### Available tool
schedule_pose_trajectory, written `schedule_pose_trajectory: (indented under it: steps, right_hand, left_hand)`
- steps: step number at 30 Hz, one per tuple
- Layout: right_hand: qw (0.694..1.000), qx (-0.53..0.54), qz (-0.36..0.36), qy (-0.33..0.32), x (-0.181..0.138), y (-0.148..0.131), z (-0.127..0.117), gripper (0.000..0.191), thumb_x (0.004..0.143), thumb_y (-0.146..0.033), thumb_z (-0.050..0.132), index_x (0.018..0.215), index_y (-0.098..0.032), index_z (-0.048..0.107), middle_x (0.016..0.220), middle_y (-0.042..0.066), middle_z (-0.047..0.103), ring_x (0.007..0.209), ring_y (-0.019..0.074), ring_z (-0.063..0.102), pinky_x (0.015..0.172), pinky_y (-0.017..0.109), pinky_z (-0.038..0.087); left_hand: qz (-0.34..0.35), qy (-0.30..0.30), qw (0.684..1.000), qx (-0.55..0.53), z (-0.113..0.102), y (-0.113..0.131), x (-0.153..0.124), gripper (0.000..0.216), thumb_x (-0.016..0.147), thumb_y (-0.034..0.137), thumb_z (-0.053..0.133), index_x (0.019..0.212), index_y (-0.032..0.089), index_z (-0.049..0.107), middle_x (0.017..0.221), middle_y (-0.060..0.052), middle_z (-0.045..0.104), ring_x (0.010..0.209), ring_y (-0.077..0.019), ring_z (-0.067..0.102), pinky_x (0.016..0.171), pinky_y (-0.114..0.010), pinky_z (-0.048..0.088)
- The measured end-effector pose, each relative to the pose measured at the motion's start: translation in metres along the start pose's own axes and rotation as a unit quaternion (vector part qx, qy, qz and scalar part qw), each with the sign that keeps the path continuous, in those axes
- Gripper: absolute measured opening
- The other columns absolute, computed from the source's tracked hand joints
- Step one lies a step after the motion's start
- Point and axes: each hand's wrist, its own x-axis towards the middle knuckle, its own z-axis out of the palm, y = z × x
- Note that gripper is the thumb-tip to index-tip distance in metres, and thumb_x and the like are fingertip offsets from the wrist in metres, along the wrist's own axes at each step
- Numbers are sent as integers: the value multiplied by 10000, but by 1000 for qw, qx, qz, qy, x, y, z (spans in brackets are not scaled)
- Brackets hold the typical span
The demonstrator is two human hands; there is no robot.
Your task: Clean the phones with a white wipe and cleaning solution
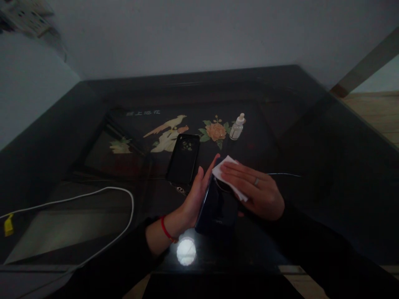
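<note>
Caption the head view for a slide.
Left hand steadies a dark phone while right hand presses a white wipe on it, case nearby.

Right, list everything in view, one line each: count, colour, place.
table: one, glossy black, under everything
inlay: one, gold birds and flowers, table centre
phone case: one, black, below the inlay
dropper bottle: one, clear, right of the inlay
cable: one, white, looping at left
tag: one, yellow, far left
phone: one, dark blue, tilted, near front edge
wipe: one, white, on the phone
left hand: one, red wrist cord, holding the phone's edge
right hand: one, ringed, flat on the wipe
</note>
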Motion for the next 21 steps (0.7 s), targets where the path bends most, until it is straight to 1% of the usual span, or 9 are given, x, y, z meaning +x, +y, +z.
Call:
schedule_pose_trajectory:
  steps: [2, 3, 7, 8, 12, 13, 16, 18, 21]
  right_hand:
    - [999, 18, -46, -24, 1, -2, 2, 340, 917, -90, 454, 1231, -28, 568, 1227, 216, 640, 1281, 266, 509, 1034, 463, 493]
    - [998, 19, -52, -27, 2, -3, 2, 331, 918, -90, 454, 1219, -21, 575, 1217, 218, 644, 1273, 269, 517, 1034, 463, 494]
    - [1000, -17, 13, 13, 2, -2, 1, 348, 905, -72, 476, 1241, -43, 563, 1227, 216, 639, 1267, 256, 525, 1032, 458, 495]
    - [1000, -17, 14, 17, 2, -2, 0, 345, 911, -82, 473, 1242, -44, 561, 1224, 217, 640, 1269, 256, 524, 1033, 459, 494]
    - [998, 15, -59, -32, 3, -4, 0, 336, 946, -113, 394, 1219, -27, 571, 1201, 209, 656, 1274, 259, 516, 1020, 456, 506]
    - [997, 14, -61, -37, 2, -4, 0, 341, 942, -104, 388, 1221, -27, 570, 1206, 209, 654, 1276, 262, 514, 1019, 461, 506]
    - [1000, -19, -1, 5, 0, -1, -3, 354, 907, -71, 456, 1243, -40, 563, 1220, 218, 643, 1263, 266, 528, 1025, 471, 499]
    - [999, -26, 16, 26, -1, 0, -4, 373, 897, -72, 484, 1263, -56, 552, 1222, 213, 643, 1259, 260, 533, 1022, 467, 502]
    - [999, 5, -40, -19, 0, -3, -3, 350, 928, -106, 434, 1251, -53, 560, 1213, 195, 654, 1266, 255, 526, 1014, 454, 512]
  left_hand:
    - [17, 5, 1000, -8, -2, -2, 2, 558, 945, 544, 333, 1467, 347, 331, 1437, -28, 498, 1284, -243, 488, 1095, -415, 360]
    - [20, 3, 1000, -11, -3, -2, 2, 565, 940, 546, 352, 1467, 344, 333, 1442, -28, 492, 1292, -244, 480, 1100, -409, 355]
    - [2, -20, 1000, -8, -3, -2, 0, 523, 954, 531, 320, 1460, 398, 316, 1489, 3, 434, 1320, -262, 446, 1085, -477, 361]
    - [0, -19, 1000, -5, -2, -1, 0, 518, 959, 528, 300, 1462, 401, 307, 1491, 3, 431, 1319, -261, 448, 1079, -481, 365]
    - [17, 14, 1000, 0, -1, 2, -1, 544, 959, 537, 278, 1471, 358, 315, 1464, -26, 468, 1290, -246, 482, 1082, -431, 363]
    - [25, 14, 1000, -4, -1, 2, 0, 546, 954, 541, 291, 1468, 356, 324, 1458, -26, 474, 1287, -248, 485, 1083, -432, 363]
    - [19, 1, 1000, -13, -1, 4, -1, 517, 950, 544, 310, 1449, 411, 333, 1466, 9, 465, 1298, -258, 472, 1080, -475, 361]
    - [15, 2, 1000, -14, 0, 5, -1, 508, 951, 543, 307, 1444, 426, 333, 1469, 18, 462, 1304, -262, 466, 1079, -490, 359]
    - [38, 23, 999, -17, 0, 6, 0, 534, 953, 536, 303, 1458, 365, 342, 1469, -19, 463, 1302, -263, 469, 1091, -468, 348]
